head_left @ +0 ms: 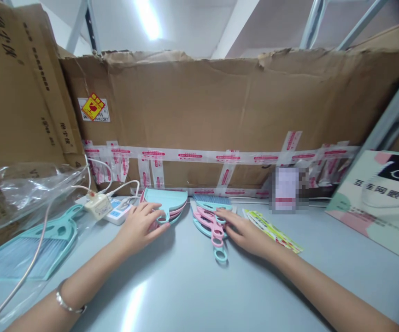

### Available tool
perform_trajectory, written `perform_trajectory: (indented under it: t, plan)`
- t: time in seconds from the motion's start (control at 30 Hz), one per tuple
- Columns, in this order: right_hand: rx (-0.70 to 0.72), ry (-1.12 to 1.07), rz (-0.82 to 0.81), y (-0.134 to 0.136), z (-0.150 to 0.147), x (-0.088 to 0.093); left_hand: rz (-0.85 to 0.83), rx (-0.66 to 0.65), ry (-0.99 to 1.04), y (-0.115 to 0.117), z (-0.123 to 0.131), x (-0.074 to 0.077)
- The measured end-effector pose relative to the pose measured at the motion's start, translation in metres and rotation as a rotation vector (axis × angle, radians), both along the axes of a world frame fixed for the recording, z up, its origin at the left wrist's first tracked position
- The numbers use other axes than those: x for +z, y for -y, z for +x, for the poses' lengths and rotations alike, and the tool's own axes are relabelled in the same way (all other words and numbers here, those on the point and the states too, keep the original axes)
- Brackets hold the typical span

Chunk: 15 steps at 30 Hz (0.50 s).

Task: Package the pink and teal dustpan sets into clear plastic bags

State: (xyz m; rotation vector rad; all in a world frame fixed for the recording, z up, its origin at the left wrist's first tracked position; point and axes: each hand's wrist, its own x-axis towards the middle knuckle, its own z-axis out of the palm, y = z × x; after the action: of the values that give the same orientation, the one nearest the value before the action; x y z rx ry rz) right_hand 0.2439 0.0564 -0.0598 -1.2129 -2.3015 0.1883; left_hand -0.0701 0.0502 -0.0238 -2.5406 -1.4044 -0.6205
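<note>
Here, left hand on stacked dustpans, right hand on brushes.

The dustpans and brushes are smooth, slightly glossy plastic. The table is smooth and sheeny, with glare at six o'clock. Matt, rough cardboard stands at twelve, crossed by glossy tape. At nine, a clear bag is crinkled, shiny film.
</note>
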Motion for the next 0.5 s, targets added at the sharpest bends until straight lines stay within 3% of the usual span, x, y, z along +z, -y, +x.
perform_trajectory:
  t: [0.13, 0.27, 0.5]
  plan:
    - [-0.008, -0.034, 0.058, 0.002, -0.001, -0.012, 0.003, -0.025, 0.076, 0.003, 0.005, 0.0]
    - [0.047, -0.086, 0.16, -0.007, 0.002, -0.023, -0.119, 0.001, 0.124, 0.005, 0.006, 0.004]
    - [0.023, -0.072, 0.247, -0.011, 0.005, -0.025, -0.104, 0.079, 0.3, 0.005, 0.007, -0.003]
